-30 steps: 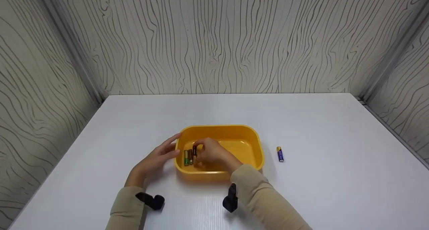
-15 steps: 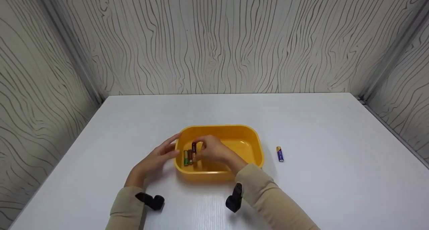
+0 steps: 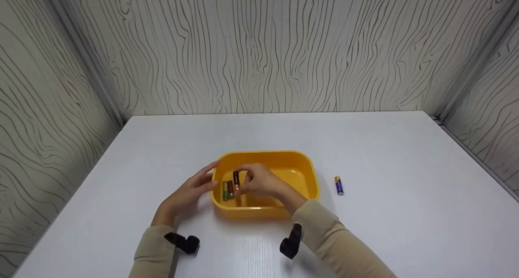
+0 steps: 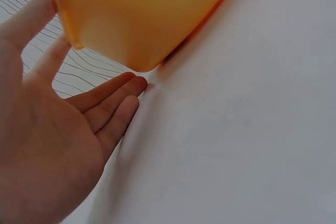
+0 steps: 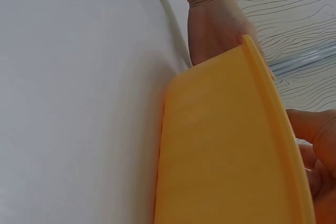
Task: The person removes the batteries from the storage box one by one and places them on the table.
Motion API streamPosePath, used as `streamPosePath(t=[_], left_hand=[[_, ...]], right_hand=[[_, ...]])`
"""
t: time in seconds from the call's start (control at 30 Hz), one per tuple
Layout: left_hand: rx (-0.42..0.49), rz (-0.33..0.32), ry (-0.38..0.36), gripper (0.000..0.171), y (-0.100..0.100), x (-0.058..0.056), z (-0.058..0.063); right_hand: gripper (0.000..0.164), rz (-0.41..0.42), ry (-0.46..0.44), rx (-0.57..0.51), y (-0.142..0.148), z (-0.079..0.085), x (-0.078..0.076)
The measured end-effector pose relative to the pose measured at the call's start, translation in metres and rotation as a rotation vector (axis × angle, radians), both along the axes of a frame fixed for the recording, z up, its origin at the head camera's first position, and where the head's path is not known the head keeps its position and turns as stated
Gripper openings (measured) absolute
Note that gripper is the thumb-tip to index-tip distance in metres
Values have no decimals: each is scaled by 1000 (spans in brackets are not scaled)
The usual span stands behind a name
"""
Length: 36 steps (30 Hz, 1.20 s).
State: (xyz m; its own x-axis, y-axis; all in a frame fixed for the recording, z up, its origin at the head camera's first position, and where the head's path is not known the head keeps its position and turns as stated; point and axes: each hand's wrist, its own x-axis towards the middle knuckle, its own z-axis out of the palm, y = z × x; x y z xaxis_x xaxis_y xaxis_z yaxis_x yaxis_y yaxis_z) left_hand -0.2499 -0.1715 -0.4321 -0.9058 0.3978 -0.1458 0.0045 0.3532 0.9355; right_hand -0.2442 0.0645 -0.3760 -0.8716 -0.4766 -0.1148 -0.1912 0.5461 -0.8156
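My right hand (image 3: 262, 182) pinches a dark battery (image 3: 236, 178) between thumb and finger, tilted within the left part of a yellow plastic box (image 3: 259, 208). Beside it, a green battery (image 3: 225, 192) and a brown battery (image 3: 230, 188) lie side by side on the box floor. Spread, fairly straight fingers of my left hand (image 3: 187, 195) touch the box's left rim, as the left wrist view shows, where the other fingers of that hand (image 4: 52, 135) extend below the box end. In the right wrist view the box wall (image 5: 220, 145) hides the batteries.
A blue and yellow battery (image 3: 339, 185) lies on the white table (image 3: 389, 229) right of the box. Wood-patterned panels (image 3: 259, 51) stand at the back and sides of the table. Black camera mounts (image 3: 291, 242) sit on both sleeves.
My right hand has shifted slightly right and up, raising the dark battery away from the two batteries beside it. My left hand and the box stay in place.
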Motion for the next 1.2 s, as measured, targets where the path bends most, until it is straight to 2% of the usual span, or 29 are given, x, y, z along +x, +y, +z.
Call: streamPosePath(t=[0.53,0.83,1.2], left_hand=[[31,-12,12,59,-1,-3,-2],[29,-18,25,59,-1,-1,-1],[18,5,1,59,0,-2,-2]], right_hand=[[57,3,5,-116,24,4,4],[57,4,18,-146,41,6,8],[59,0,33,-170,68,5,13]])
